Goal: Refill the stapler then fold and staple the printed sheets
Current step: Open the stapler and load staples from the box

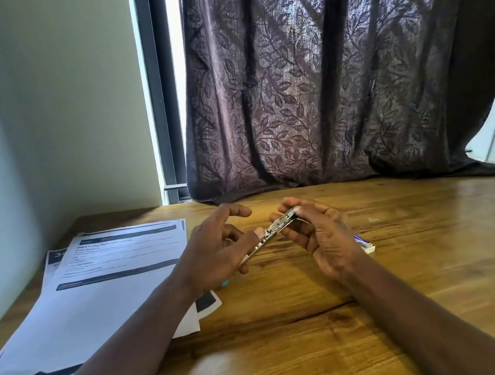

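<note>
On the far left of the tabletop (pixel 300 343), close to the pale wall (pixel 30 126), the printed sheets (pixel 109 294) lie flat and unfolded in a loose fanned stack. Top page is face up with text lines and dark bars, and lower pages stick out at the near and left edges. The left forearm crosses the stack's near right corner.

Left hand (pixel 214 252) is just right of the sheets, raised off the wood. Its thumb and lower fingers curl round the low end of the stapler (pixel 275 230), thumb tip pressed on the metal, index finger lifted and curved free above. A small blue bit (pixel 225 283) peeks out under this hand, cannot tell what it is.

Stapler is silvery metal, held in the air between both hands, clear of the tabletop. It is tilted, low end left, high end right. Cannot tell if staples are inside.

Right hand (pixel 321 237) has its palm turned toward the camera, fingertips pinching the stapler's high end, other fingers bent around it.

Just beside the right wrist a small white staple box (pixel 366 244) with blue print sits on the wood, partly hidden by the hand. A pale thread-like scrap (pixel 374 219) lies a little further back.

Behind is a dark window frame (pixel 160 87) with a bright slit. Right of it a brown leaf-pattern curtain (pixel 334 66) hangs to the tabletop's back edge, its hem resting on the wood at right
</note>
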A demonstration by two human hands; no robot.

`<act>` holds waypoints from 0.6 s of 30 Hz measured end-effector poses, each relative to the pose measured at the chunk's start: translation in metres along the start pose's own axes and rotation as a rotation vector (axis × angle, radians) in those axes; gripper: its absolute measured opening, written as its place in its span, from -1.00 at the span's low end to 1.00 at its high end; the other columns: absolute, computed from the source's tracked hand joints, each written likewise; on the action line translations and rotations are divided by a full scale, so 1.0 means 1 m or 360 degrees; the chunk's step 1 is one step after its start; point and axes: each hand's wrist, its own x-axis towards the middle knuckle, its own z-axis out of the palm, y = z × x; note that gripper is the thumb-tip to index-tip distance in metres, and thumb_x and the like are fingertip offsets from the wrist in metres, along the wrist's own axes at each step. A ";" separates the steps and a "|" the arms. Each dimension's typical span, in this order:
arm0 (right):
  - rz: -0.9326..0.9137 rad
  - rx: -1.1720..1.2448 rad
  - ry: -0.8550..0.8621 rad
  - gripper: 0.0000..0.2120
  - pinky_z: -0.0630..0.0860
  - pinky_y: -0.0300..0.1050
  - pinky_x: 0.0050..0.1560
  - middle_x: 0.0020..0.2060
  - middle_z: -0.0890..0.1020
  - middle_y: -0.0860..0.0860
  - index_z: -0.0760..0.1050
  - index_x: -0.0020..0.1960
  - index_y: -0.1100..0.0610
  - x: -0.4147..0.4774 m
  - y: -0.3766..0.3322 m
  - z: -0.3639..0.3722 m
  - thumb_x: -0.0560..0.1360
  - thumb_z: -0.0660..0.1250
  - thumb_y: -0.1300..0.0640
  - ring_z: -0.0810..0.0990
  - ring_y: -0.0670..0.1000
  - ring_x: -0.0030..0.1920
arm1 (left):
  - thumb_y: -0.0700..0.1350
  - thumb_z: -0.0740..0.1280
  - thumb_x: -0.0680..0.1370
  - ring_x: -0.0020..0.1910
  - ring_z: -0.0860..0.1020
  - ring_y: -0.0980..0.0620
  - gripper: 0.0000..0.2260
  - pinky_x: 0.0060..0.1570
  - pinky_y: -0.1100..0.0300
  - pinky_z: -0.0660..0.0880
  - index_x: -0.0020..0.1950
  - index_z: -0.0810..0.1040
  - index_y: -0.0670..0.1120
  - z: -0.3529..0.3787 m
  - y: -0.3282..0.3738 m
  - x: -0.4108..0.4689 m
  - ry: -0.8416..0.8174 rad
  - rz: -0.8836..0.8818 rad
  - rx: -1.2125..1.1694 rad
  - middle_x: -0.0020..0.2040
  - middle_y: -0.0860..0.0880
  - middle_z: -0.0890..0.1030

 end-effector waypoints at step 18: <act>0.0068 -0.0399 -0.0456 -0.67 0.54 -0.01 0.00 0.18 0.69 0.13 0.54 0.33 0.12 -0.003 0.014 0.019 0.57 0.34 0.22 0.65 0.09 0.11 | 0.17 0.40 0.58 -0.47 0.55 0.08 -0.69 -0.46 0.24 0.48 -0.25 0.71 0.02 0.005 -0.004 0.002 0.0001 -0.0427 -0.0486 -0.38 -0.07 0.63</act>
